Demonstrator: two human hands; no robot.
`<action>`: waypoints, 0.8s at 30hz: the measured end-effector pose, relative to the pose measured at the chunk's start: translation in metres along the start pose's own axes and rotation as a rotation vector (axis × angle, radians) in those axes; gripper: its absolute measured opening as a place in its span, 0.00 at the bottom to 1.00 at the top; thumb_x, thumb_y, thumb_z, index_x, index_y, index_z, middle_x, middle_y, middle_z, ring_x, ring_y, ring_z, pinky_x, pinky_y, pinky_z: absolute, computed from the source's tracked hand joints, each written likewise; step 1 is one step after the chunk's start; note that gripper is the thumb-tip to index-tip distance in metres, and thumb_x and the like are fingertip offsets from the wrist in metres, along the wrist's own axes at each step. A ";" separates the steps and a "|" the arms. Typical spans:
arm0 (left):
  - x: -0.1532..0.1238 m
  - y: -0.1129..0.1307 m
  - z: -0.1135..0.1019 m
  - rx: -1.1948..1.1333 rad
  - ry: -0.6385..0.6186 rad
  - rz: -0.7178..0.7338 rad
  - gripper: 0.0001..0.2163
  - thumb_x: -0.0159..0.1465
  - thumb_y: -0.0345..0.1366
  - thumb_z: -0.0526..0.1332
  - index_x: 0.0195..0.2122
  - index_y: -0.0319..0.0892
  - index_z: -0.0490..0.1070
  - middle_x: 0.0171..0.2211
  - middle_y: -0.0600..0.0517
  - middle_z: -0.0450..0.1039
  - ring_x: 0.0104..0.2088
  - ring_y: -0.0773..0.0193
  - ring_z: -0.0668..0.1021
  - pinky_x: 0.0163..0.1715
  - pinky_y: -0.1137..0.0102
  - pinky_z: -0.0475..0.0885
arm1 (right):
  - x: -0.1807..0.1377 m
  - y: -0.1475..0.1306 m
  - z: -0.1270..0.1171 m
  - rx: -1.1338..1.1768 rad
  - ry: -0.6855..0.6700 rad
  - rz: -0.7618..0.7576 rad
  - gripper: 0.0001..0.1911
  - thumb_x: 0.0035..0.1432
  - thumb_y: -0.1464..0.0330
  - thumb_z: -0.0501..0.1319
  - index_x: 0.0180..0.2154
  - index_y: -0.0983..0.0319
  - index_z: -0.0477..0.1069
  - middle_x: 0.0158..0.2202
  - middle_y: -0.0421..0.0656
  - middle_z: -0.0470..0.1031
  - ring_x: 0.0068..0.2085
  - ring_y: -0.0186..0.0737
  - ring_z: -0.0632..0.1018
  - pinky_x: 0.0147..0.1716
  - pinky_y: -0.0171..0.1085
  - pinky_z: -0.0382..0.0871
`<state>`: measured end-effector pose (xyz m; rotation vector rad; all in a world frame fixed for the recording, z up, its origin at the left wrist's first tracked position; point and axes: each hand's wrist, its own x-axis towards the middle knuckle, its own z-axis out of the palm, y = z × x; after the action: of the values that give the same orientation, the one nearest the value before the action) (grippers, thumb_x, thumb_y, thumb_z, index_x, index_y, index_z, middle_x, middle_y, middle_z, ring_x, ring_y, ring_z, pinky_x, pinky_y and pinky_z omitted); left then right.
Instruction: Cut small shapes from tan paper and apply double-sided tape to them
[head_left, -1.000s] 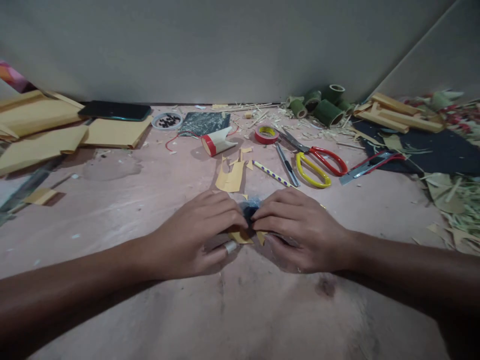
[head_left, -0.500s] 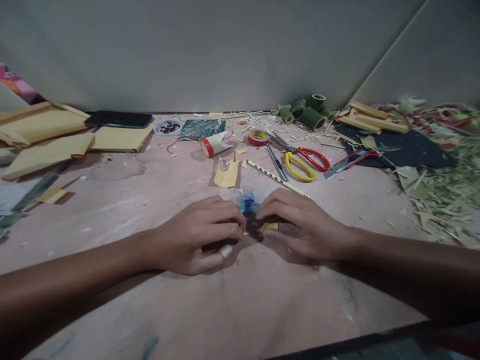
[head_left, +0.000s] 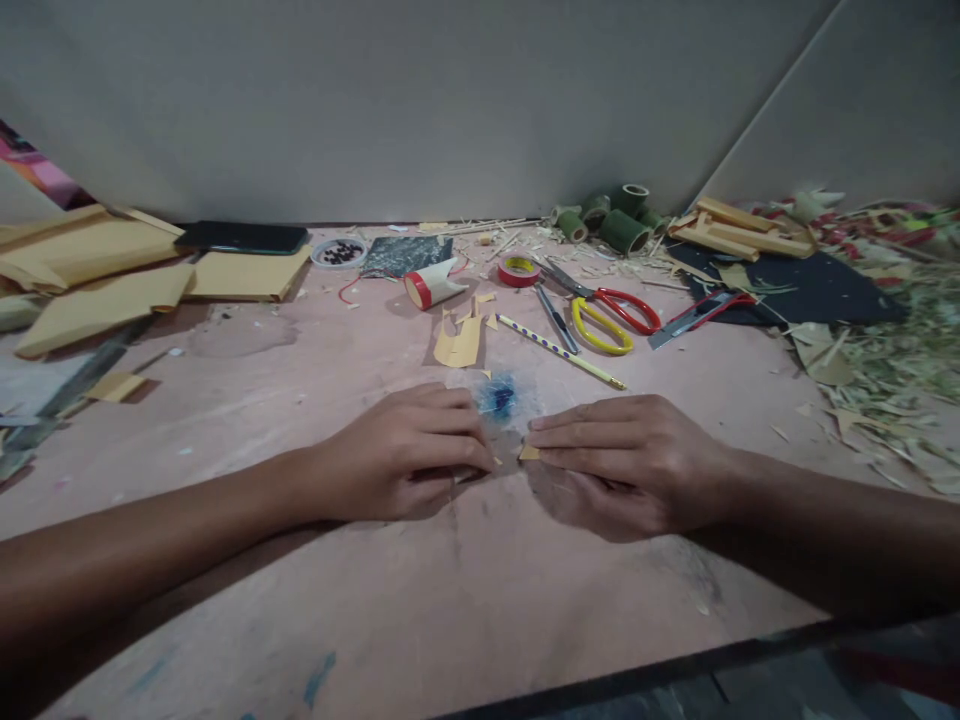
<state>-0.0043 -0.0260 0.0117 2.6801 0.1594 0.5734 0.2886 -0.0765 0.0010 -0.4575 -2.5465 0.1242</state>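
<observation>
The hands (head_left: 412, 450) (head_left: 641, 462) have moved apart, fully baring the blue stain (head_left: 500, 399).

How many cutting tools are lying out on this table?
3. The scissors, with red and yellow handles; a slim cutter between them and the pencil; and a wider cutter, right of the scissors. More could be hidden under the shavings on the right.

Pinkish tbl (head_left: 450, 600) w/ yellow ppr bit (head_left: 529, 453), 1 pencil (head_left: 559, 350), red tape (head_left: 517, 280), scissors (head_left: 589, 292)
</observation>
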 end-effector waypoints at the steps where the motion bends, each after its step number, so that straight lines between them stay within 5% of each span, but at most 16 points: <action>1: 0.000 -0.001 0.000 -0.002 0.008 -0.002 0.12 0.65 0.23 0.61 0.46 0.44 0.75 0.41 0.48 0.82 0.41 0.57 0.77 0.41 0.63 0.69 | 0.002 0.003 -0.001 0.008 -0.003 -0.014 0.16 0.61 0.76 0.65 0.51 0.71 0.77 0.50 0.51 0.86 0.53 0.51 0.84 0.51 0.45 0.81; 5: -0.001 -0.004 0.001 0.024 0.057 -0.004 0.08 0.65 0.23 0.64 0.42 0.42 0.75 0.37 0.48 0.82 0.40 0.57 0.77 0.42 0.62 0.69 | 0.010 0.008 -0.007 0.036 -0.015 -0.013 0.14 0.62 0.78 0.63 0.49 0.69 0.78 0.50 0.53 0.85 0.53 0.52 0.83 0.52 0.47 0.78; 10: -0.004 -0.005 0.000 0.068 0.126 -0.009 0.08 0.65 0.22 0.61 0.38 0.41 0.73 0.33 0.48 0.79 0.38 0.57 0.75 0.41 0.62 0.69 | 0.016 0.001 -0.006 0.081 0.062 0.348 0.08 0.64 0.75 0.62 0.44 0.66 0.77 0.42 0.51 0.79 0.43 0.47 0.77 0.44 0.46 0.73; 14: -0.002 -0.002 -0.001 0.122 0.051 0.017 0.10 0.63 0.23 0.59 0.43 0.41 0.73 0.39 0.46 0.80 0.39 0.55 0.75 0.40 0.60 0.68 | 0.016 0.000 0.002 0.180 -0.023 0.510 0.11 0.63 0.73 0.65 0.48 0.65 0.76 0.46 0.50 0.76 0.48 0.49 0.75 0.48 0.47 0.70; 17: -0.001 -0.002 -0.001 0.138 -0.011 0.009 0.11 0.63 0.24 0.58 0.44 0.42 0.73 0.40 0.47 0.79 0.39 0.57 0.76 0.39 0.62 0.67 | 0.017 0.003 0.004 0.230 -0.055 0.553 0.06 0.62 0.75 0.65 0.42 0.63 0.76 0.44 0.48 0.75 0.47 0.48 0.74 0.47 0.45 0.68; 24: -0.006 -0.017 -0.005 0.375 0.047 -0.282 0.07 0.65 0.25 0.58 0.38 0.41 0.74 0.36 0.48 0.76 0.39 0.55 0.76 0.38 0.62 0.65 | 0.013 0.006 0.002 0.405 0.045 0.668 0.03 0.67 0.74 0.63 0.38 0.61 0.73 0.37 0.42 0.75 0.39 0.39 0.74 0.39 0.38 0.68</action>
<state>-0.0125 -0.0097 0.0072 2.9228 0.7093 0.5610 0.2786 -0.0663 0.0045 -1.0993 -2.1445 0.8373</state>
